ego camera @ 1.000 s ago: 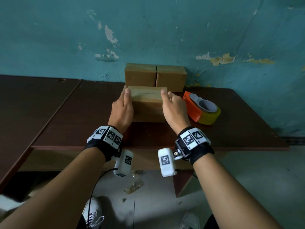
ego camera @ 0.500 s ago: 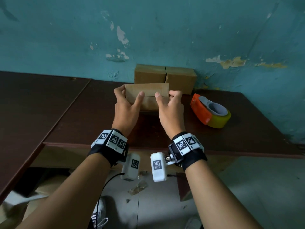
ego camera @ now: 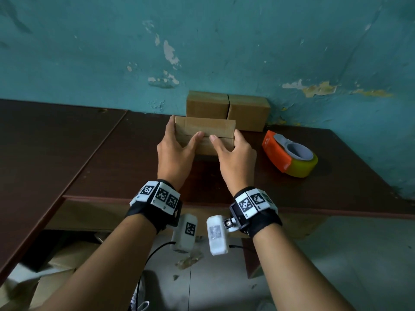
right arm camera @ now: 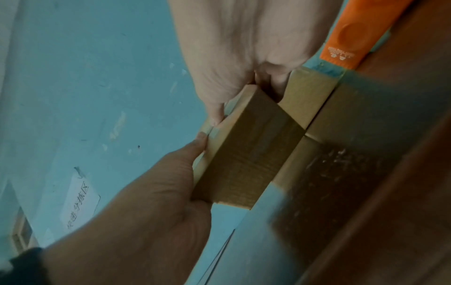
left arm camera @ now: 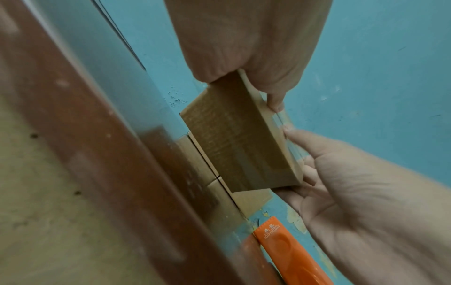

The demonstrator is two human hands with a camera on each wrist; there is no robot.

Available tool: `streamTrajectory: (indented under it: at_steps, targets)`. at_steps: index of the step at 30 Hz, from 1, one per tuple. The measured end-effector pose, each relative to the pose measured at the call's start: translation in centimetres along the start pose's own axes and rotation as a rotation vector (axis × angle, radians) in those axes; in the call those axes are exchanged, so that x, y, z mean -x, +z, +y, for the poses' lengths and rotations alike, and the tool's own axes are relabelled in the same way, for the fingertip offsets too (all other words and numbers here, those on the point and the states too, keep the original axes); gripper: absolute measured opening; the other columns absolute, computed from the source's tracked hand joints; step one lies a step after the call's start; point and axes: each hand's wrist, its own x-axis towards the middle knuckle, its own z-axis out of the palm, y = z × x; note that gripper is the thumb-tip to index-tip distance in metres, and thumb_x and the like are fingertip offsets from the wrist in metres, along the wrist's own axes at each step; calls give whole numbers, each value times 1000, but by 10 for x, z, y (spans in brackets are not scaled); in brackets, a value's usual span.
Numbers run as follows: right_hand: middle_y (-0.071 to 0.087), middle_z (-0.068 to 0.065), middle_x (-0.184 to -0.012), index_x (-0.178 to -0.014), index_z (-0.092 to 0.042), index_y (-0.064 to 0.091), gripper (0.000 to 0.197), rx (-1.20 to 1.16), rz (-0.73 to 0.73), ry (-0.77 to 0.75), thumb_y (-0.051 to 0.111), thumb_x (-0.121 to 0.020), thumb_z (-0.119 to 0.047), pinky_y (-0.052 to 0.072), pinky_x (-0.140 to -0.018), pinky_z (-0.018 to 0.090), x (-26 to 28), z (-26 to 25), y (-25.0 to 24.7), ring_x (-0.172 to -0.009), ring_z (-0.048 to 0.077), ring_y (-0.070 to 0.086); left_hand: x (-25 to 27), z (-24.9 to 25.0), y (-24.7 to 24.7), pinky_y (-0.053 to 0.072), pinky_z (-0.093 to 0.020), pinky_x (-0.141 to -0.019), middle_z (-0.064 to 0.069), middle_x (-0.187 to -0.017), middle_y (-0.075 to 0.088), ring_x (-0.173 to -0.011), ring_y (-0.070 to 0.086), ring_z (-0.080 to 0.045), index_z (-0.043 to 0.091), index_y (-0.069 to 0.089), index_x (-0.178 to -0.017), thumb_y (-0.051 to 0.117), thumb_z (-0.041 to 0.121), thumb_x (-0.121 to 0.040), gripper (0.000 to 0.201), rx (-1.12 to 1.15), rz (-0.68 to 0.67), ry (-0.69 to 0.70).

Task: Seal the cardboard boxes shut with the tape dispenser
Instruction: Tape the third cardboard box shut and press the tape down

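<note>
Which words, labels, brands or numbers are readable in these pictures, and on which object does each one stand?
Paper sheet on the wall: one line of handwritten Chinese characters; it seems to read "快递分拣区", but it is blurred, so this is uncertain.
Tape dispenser, orange body: a small logo and a line of pale print, too small to read in either wrist view.
Wrist bands: black-and-white square code markers, no words.
Held cardboard box and the two boxes behind: no text visible.

Peeling teal wall (ego camera: 224, 41); dark wooden table (ego camera: 67, 142); paper notice (right arm camera: 80, 204), text blurred.
</note>
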Motion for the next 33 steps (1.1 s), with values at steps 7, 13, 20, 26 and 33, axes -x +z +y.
streamTrajectory:
  at_steps: [7, 13, 20, 26, 33]
  targets:
    - [81, 5, -107, -128, -9, 72, 67, -9, 131, -34, 74, -90, -63, 62, -86, 38, -1, -2, 3, -101, 18, 76, 5, -1, 3, 40, 5, -79, 13, -120, 67, -97, 56, 26, 17, 51, -148, 86, 46, -86, 78, 65, 62, -48]
    - [79, -12, -86, -97, -21, 79, 39, -57, 144, -99, 76, -91, -60, 60, -72, 28, 0, -6, -3, -79, -1, 73, 4, 1, 2, 49, -3, -80, 18, -112, 65, -98, 59, 23, 22, 53, -137, 89, 51, -80, 73, 138, 89, -98]
    - [79, -11, -83, -97, -21, 80, 41, -88, 159, -118, 74, -91, -62, 61, -68, 35, -3, -4, 0, -74, 2, 73, 5, 1, 1, 60, -20, -87, 13, -116, 70, -102, 65, 11, 24, 54, -131, 85, 60, -81, 69, 157, 110, -108]
    - [44, -11, -48, -65, -30, 49, 46, 12, 157, -149, 71, -98, -54, 27, -46, 20, -4, 0, -4, -41, 9, 37, 0, -6, -3, 61, -42, -94, 9, -115, 75, -104, 71, -1, 24, 56, -124, 75, 51, -95, 43, 195, 88, -114]
    - [79, 3, -81, -118, -14, 81, 36, -49, 148, -167, 63, -106, -43, 50, -58, 29, -8, -1, -11, -62, 7, 66, -6, -11, -7, 53, -50, -107, 3, -130, 70, -121, 65, -16, 28, 59, -127, 56, 45, -106, 27, 266, 64, -145]
